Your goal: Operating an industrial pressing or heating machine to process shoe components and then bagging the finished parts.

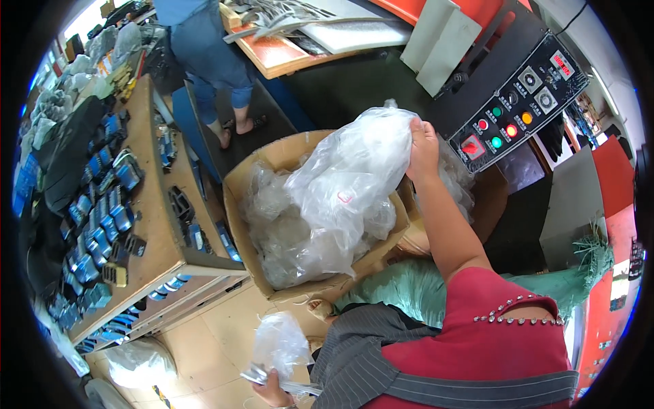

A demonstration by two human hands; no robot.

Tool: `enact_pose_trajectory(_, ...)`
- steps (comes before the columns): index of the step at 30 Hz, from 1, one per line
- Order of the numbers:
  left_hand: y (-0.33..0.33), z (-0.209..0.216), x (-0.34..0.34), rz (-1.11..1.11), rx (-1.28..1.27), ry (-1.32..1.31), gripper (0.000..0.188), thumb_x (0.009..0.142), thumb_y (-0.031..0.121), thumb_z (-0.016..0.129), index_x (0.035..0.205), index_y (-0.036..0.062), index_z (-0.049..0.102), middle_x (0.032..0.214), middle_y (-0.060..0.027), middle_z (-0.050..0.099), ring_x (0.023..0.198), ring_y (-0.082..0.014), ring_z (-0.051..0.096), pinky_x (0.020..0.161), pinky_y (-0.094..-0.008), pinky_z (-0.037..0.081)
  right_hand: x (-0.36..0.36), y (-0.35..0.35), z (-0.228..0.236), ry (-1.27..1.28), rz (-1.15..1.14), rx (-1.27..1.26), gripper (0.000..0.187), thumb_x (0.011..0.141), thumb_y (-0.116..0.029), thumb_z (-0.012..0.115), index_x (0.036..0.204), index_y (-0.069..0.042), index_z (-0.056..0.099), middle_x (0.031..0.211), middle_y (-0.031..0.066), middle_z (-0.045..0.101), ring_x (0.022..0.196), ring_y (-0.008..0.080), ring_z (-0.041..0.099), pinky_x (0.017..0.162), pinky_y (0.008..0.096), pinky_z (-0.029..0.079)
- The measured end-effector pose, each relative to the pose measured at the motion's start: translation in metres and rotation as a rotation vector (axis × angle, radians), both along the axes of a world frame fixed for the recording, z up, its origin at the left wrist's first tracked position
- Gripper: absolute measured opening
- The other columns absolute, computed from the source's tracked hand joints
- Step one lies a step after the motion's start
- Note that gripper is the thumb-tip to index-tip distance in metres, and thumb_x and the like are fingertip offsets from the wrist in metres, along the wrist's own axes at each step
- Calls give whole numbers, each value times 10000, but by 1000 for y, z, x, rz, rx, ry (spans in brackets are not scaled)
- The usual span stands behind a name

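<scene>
My right hand (pixel 422 146) is closed on the edge of a large clear plastic bag (pixel 361 160), which hangs bunched over an open cardboard box (pixel 310 292). More crumpled clear plastic bags (pixel 283 235) fill the box. Down at the bottom of the head view, my left hand (pixel 271 392) is closed around a bundle of thin, shiny pale strips (pixel 255 373); their exact kind I cannot make out. A smaller clear plastic bag (pixel 281 341) rises beside that hand, touching the strips.
At left, a wooden workbench (pixel 160 235) bears rows of blue-and-black parts (pixel 99 225). A machine control panel (pixel 524 99) with lit buttons stands at upper right. Another person (pixel 204 51) stands beyond the box. A green woven sack (pixel 402 290) lies against the box's near side.
</scene>
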State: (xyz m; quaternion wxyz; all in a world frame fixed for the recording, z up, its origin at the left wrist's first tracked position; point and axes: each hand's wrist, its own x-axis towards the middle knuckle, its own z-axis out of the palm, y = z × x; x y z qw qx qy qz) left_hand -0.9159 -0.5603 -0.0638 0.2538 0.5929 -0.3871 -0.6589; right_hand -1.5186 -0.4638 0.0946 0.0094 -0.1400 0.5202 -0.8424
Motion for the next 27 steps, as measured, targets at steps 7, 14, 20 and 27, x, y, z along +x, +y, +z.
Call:
enact_pose_trajectory(7, -36, 151, -88, -739, -699, -22, 734, 560, -48, 709, 1251, 21, 470, 1264, -164, 486, 1173, -303, 479, 961, -342, 396, 67, -65, 5, -380, 329, -125, 293, 923, -303, 531, 1015, -24, 530, 959, 116, 622, 858, 218, 619, 780, 353, 513)
enact_pose_trajectory(14, -53, 197, -139, -948, -862, 81, 567, 537, -27, 720, 1084, 72, 607, 1163, -176, 559, 1059, -283, 555, 768, -324, 484, 152, -102, -32, -634, 748, -110, 393, 940, -331, 469, 1113, 13, 545, 1041, 165, 620, 923, 269, 621, 815, 401, 510)
enact_pose_trajectory(20, -43, 153, -152, -850, -499, 88, 437, 629, 42, 725, 1050, 68, 610, 913, -115, 645, 816, -194, 629, 749, -289, 482, 193, -115, -81, -909, 887, -101, 435, 921, -371, 492, 1101, 18, 568, 1050, 163, 625, 935, 280, 621, 819, 412, 509)
enact_pose_trajectory(27, -33, 125, -111, -599, -432, 271, 453, 625, -21, 730, 1050, 48, 589, 1008, -100, 647, 894, -163, 615, 799, -299, 485, 154, -118, -90, -744, 787, 0, 440, 923, -408, 473, 1020, 1, 605, 994, 133, 645, 909, 272, 619, 848, 430, 490)
